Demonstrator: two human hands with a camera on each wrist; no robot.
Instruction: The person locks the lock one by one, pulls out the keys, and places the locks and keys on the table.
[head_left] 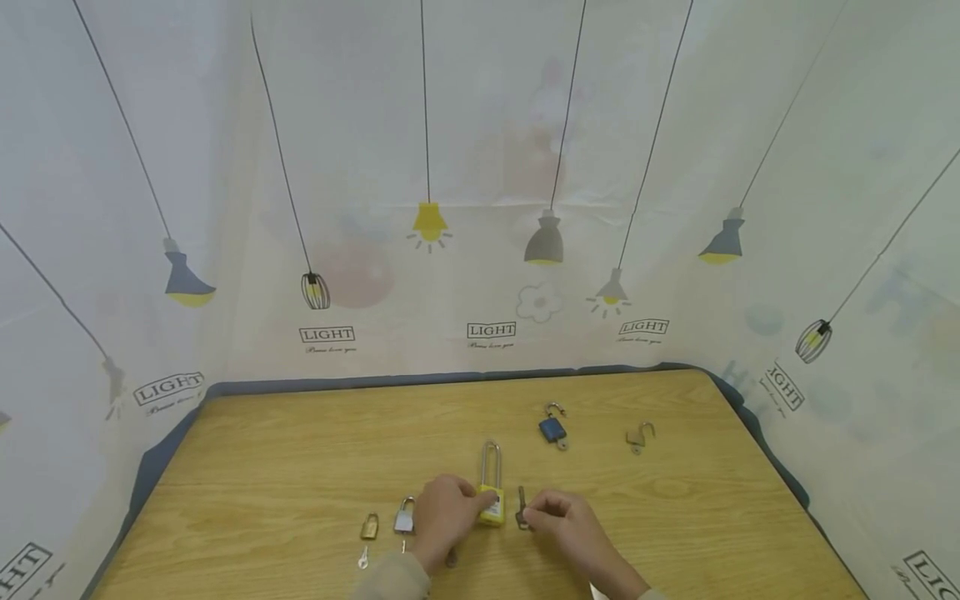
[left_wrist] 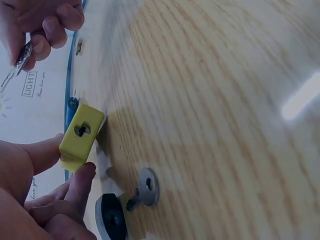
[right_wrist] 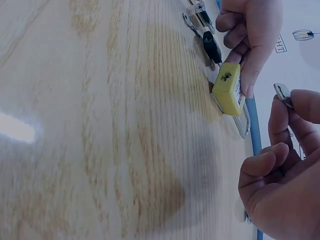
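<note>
A yellow padlock [head_left: 492, 516] with a long metal shackle is pinched between the thumb and fingers of my left hand [head_left: 447, 510], just above the wooden table. Its shackle looks closed in the head view. The keyhole in the yellow padlock's [left_wrist: 81, 131] base faces the left wrist camera. To the right of the padlock, my right hand [head_left: 566, 527] pinches a key [head_left: 521, 510] by its head, with the blade pointing away from me. Key and padlock are apart. The right wrist view shows the key [right_wrist: 283, 93] head between thumb and finger.
A small brass padlock [head_left: 370, 527] and a silver padlock [head_left: 404, 518] lie left, with a key [head_left: 363, 557] below the brass one. A dark padlock [left_wrist: 111, 217] and a key [left_wrist: 148, 187] lie near my left hand. Farther back are unlocked blue [head_left: 552, 430] and greyish [head_left: 636, 437] padlocks.
</note>
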